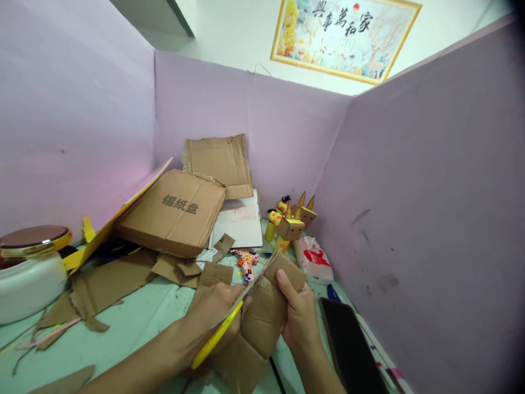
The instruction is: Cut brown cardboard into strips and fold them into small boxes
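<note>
My left hand [211,320] grips yellow-handled scissors [219,334], whose blades run up and right along the edge of a brown cardboard piece [262,320]. My right hand [299,314] holds that cardboard piece from its right side, thumb pressed on its face. The cardboard is creased and hangs down between both hands, over the pale green table [135,323]. The blade tips reach the cardboard's upper edge near a small patterned scrap [246,262].
A flat brown box [176,210] and cardboard sheets [219,161] lie at the back. Cardboard offcuts [106,282] litter the left. A white round container [28,273] stands far left. Small cardboard figures [291,221], a plastic packet [314,257] and a dark phone [350,345] sit right. Purple partitions enclose the table.
</note>
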Demonstrator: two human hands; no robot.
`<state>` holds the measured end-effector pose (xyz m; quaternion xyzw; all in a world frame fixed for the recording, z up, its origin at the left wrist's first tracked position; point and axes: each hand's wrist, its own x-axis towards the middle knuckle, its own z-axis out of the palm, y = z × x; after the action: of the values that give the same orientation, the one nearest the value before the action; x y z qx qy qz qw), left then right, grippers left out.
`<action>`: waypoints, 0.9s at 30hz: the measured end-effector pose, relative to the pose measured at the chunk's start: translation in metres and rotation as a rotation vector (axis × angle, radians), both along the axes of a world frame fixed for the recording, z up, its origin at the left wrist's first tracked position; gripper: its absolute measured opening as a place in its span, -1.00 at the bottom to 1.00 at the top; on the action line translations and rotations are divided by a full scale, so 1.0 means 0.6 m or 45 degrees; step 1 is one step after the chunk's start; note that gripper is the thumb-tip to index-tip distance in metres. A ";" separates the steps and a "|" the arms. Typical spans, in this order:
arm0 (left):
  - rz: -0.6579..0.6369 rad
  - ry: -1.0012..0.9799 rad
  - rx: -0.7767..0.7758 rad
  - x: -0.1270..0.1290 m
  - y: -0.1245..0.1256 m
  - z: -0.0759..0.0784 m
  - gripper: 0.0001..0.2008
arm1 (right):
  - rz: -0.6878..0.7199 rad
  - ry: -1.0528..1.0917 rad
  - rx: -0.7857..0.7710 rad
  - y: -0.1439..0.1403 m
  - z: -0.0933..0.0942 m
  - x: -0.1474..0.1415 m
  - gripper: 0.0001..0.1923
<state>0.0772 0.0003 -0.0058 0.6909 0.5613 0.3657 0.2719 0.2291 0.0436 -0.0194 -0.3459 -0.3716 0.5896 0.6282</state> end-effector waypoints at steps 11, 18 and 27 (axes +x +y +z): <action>-0.022 -0.396 -0.160 0.013 -0.018 0.004 -0.73 | 0.008 -0.074 -0.153 0.019 -0.016 -0.003 -0.64; 0.509 -0.726 -0.051 -0.058 0.003 0.018 -0.79 | 0.128 0.221 -0.326 0.019 0.004 0.001 -0.79; 0.249 -1.163 -0.019 -0.115 0.024 0.025 -0.52 | 0.192 0.305 -0.473 0.018 0.007 -0.004 -0.92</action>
<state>0.0083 0.0144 0.0091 0.4009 0.4492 0.6523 0.4605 0.2265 0.0542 -0.0152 -0.3544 -0.2041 0.7301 0.5475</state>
